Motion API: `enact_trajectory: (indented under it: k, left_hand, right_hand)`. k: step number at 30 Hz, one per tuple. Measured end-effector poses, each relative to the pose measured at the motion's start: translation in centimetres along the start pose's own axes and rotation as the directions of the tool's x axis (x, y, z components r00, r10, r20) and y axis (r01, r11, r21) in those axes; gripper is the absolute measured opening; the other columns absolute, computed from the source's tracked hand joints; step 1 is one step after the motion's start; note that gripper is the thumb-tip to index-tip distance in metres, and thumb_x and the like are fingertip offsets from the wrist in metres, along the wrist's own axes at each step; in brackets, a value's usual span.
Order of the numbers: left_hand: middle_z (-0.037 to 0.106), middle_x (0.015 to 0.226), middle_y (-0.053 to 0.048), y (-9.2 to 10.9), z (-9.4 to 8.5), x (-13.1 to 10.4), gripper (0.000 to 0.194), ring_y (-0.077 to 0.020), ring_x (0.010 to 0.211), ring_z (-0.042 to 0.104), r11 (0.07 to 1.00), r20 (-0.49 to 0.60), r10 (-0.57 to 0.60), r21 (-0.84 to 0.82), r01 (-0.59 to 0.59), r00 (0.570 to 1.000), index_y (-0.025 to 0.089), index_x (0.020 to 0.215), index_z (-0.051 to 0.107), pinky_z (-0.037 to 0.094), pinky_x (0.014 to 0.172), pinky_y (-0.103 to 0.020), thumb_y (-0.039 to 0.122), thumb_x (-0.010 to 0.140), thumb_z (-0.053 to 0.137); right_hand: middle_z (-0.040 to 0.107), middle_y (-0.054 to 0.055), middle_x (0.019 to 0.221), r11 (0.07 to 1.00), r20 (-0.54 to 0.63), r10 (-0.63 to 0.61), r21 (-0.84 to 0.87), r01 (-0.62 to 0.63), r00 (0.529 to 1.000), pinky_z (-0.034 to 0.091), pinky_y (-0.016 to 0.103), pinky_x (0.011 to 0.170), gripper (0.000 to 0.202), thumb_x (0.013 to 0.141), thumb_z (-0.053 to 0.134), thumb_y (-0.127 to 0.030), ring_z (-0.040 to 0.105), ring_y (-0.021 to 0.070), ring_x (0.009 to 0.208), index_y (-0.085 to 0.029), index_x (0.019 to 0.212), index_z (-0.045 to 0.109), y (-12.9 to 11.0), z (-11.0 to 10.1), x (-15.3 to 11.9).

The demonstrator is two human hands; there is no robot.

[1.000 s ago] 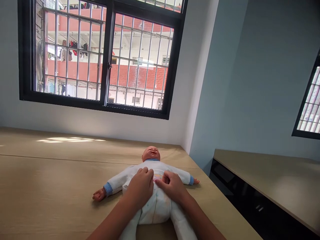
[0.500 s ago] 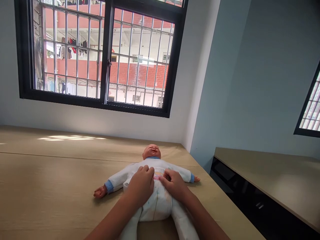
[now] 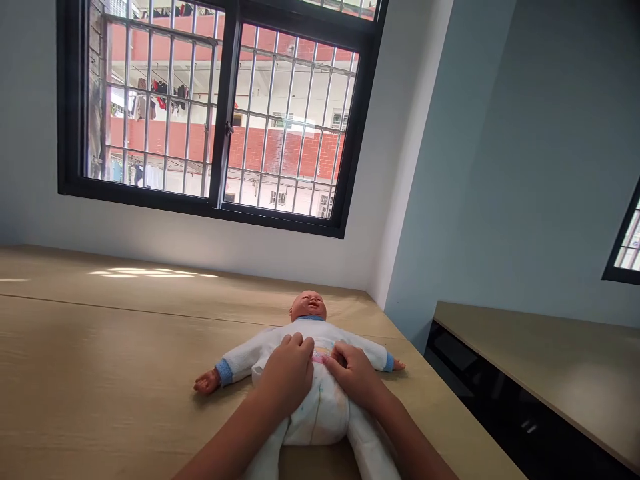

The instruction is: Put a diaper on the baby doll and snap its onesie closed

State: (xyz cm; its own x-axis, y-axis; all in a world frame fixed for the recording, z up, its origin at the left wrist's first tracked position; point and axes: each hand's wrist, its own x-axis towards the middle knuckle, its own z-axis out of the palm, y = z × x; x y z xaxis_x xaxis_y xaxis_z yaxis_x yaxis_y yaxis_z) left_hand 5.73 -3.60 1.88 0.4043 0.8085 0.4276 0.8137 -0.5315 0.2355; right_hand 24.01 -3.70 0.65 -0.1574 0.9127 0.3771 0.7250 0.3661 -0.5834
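Note:
On its back lies a baby doll (image 3: 309, 307) in a white outfit with blue cuffs and collar, arms spread and head toward the window. Around its hips sits a white diaper (image 3: 320, 413) with faint printed marks and a pink strip at the waist. At the left of the waist, my left hand (image 3: 293, 367) is closed, its fingers curled at the diaper's upper edge. My right hand (image 3: 353, 370) pinches at the same front edge, right of the pink strip. What lies under the fingertips is mostly hidden, though both hands appear to grip the diaper.
The doll rests on a wooden table (image 3: 110, 380) whose right edge runs close by its hand. Beyond stands a wall with a barred window (image 3: 220, 120). A second table (image 3: 540, 360) with a dark front is at the right, past a gap.
The whole view has shifted and tilted slightly, moving the scene a little to the right. Both hands stay at the diaper's waist with hardly any movement.

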Motion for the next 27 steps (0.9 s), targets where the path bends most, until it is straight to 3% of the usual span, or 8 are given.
enact_trajectory:
  k: [16, 27]
  left_hand:
    - [0.060, 0.107, -0.013, 1.1, -0.7, -0.7, 0.024, -0.0274, 0.098, 0.054, 0.997, 0.072, 0.020, 0.079, -0.026, 0.997, 0.017, 0.103, 0.058, 0.047, 0.084, -0.041, 0.015, 0.085, 0.042]
    - [0.059, 0.109, -0.014, 0.7, -0.4, -0.6, 0.027, -0.0292, 0.101, 0.053, 0.999, 0.066, 0.021, 0.037, -0.024, 0.998, 0.016, 0.106, 0.058, 0.046, 0.086, -0.045, 0.018, 0.083, 0.044]
  right_hand:
    - [0.047, -0.003, 0.062, 1.000, 0.025, -0.007, -0.028, 0.007, 1.000, 0.030, 0.028, 0.058, 0.033, 0.089, 0.049, -0.042, 0.041, 0.0138, 0.062, -0.020, 0.066, 0.040, -0.1, 0.1, 0.0]
    - [0.043, -0.003, 0.062, 0.999, 0.050, 0.020, -0.043, -0.018, 0.999, 0.029, 0.028, 0.058, 0.038, 0.089, 0.047, -0.050, 0.039, 0.0148, 0.063, -0.021, 0.067, 0.038, 0.4, 0.4, 0.3]
